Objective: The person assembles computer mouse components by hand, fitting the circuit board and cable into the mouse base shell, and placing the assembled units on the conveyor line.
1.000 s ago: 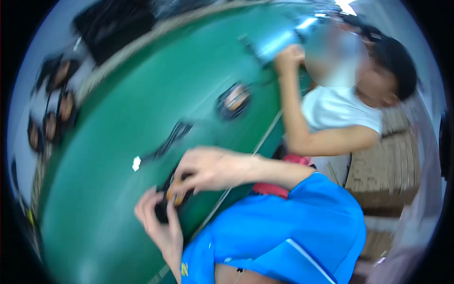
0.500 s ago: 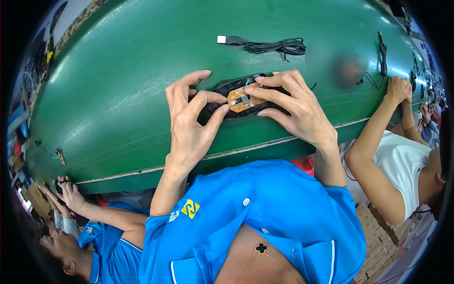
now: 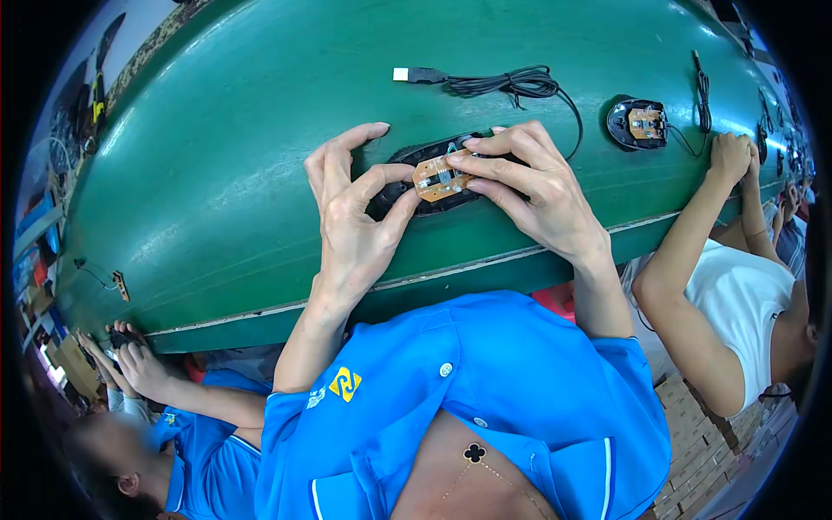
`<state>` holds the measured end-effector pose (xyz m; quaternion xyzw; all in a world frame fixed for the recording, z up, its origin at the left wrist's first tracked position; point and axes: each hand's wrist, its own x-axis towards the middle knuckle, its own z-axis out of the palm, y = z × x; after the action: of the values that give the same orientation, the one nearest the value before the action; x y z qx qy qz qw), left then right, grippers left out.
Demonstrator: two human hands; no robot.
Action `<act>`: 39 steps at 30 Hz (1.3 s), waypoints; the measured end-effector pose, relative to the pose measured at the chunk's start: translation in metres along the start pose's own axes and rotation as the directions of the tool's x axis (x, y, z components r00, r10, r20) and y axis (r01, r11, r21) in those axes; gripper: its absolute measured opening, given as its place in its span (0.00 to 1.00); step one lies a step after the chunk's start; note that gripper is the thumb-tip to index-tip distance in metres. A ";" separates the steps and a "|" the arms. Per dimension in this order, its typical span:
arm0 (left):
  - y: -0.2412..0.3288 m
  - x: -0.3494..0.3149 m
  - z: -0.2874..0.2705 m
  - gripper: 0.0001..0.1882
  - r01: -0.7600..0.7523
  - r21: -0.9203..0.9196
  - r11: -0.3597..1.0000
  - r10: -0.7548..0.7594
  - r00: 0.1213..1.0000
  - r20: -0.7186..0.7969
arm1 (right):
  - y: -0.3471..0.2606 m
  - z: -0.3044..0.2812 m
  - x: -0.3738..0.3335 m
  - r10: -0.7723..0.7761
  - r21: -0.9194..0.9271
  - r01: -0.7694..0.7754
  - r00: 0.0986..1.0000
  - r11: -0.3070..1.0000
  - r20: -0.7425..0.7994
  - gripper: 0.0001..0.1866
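A black computer mouse shell (image 3: 425,156), open at the top, lies on the green bench in front of me. Over it is an orange-brown circuit board (image 3: 438,182) with small parts on its face. My left hand (image 3: 351,217) pinches the board's left end between thumb and index finger, its other fingers raised. From the other side, the thumb and fingers of my right hand (image 3: 550,191) grip the board's right end and hide part of it. Whether the board is seated in the shell, I cannot tell. A coiled black USB cable (image 3: 511,83) lies beyond, curving down toward my right hand.
Another open mouse with its board (image 3: 637,123) rests to the right, its cable (image 3: 702,104) beside it. A small loose board with a wire (image 3: 120,284) is at the left. Co-workers sit on both sides, one with forearms (image 3: 685,225) on the bench's near edge (image 3: 537,251).
My right thumb has moved from the shell's near side up to the board's edge. The board has shifted slightly left. My left hand keeps its pinch.
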<state>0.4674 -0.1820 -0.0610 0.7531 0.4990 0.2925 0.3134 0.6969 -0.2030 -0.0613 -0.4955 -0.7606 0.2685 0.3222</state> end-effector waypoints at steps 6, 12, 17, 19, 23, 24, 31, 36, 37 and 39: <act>-0.009 0.001 -0.012 0.09 0.074 -0.124 0.990 -0.068 0.996 0.048 | -0.005 0.002 0.005 0.003 -0.076 -0.001 1.000 0.997 0.028 0.17; -0.010 0.002 -0.008 0.09 0.025 -0.078 0.997 -0.022 0.999 0.049 | -0.013 0.000 0.019 -0.012 -0.237 0.040 0.993 0.971 0.120 0.15; 0.004 0.012 0.009 0.08 -0.043 -0.041 0.998 0.046 0.995 0.084 | -0.016 -0.027 0.011 0.023 -0.310 0.021 0.990 0.951 0.138 0.14; 0.010 0.034 0.022 0.09 -0.111 -0.070 0.991 0.117 0.988 0.097 | -0.003 -0.041 0.011 0.018 -0.335 0.014 0.996 0.942 0.091 0.13; 0.039 0.043 0.035 0.08 -0.039 -0.041 0.998 0.043 0.993 0.110 | 0.023 -0.062 0.009 -0.113 -0.387 0.126 0.992 0.913 0.055 0.09; 0.044 0.044 0.030 0.07 -0.044 0.012 0.999 0.043 0.993 0.111 | 0.023 -0.061 0.009 -0.139 -0.385 0.144 0.989 0.912 0.041 0.09; 0.034 0.041 0.019 0.05 -0.084 0.076 0.994 0.075 0.992 0.106 | 0.020 -0.052 0.012 -0.115 -0.315 0.135 0.990 0.939 0.081 0.10; 0.030 0.034 0.011 0.05 -0.085 0.080 0.993 0.078 0.993 0.093 | 0.014 -0.043 0.014 -0.108 -0.286 0.131 0.990 0.949 0.095 0.10; 0.028 0.033 0.008 0.05 -0.083 0.080 0.993 0.076 0.993 0.092 | 0.011 -0.040 0.015 -0.104 -0.273 0.127 0.990 0.954 0.095 0.10; 0.027 0.034 0.008 0.05 -0.084 0.078 0.993 0.078 0.995 0.069 | 0.013 -0.041 0.020 -0.127 -0.279 0.152 0.986 0.948 0.104 0.10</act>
<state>0.4999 -0.1598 -0.0414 0.7939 0.4689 0.2599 0.2870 0.7293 -0.1761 -0.0392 -0.4700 -0.8376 0.1531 0.2327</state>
